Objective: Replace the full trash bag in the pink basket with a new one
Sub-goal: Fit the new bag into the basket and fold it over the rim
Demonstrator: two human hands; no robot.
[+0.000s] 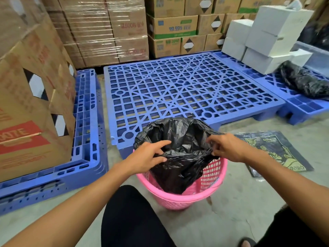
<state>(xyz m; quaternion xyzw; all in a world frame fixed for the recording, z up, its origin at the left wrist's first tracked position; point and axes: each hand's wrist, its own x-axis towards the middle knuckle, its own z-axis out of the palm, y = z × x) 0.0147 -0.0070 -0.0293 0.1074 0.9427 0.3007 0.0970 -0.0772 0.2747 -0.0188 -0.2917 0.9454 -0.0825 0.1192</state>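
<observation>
- The pink basket (pixel 179 198) stands on the concrete floor (pixel 249 202) right in front of my knees, at the 6 o'clock edge of the big blue pallet (pixel 178 86).
- A black trash bag (pixel 178 157) sits partway in it, its mouth billowing open above the rim and its tail hanging down inside.
- My left hand (pixel 147 157) is at the bag's 9 o'clock side, thumb and fingers pinching the plastic edge, index finger stretched over the opening.
- My right hand (pixel 226 147) is at 3 o'clock, fingers curled and clamped on a bunch of the edge.
- I judge this as the lining step: the bag looks slack and empty, so it is likely the new one.
- At 3 o'clock on the floor lies a flat printed packet (pixel 277 150), perhaps the bag pack; a stuffed black bag (pixel 304 81) lies on the far pallet at 2 o'clock.
- Next I need to spread the mouth wide, fold it over the rim all round, and push the bottom down.
</observation>
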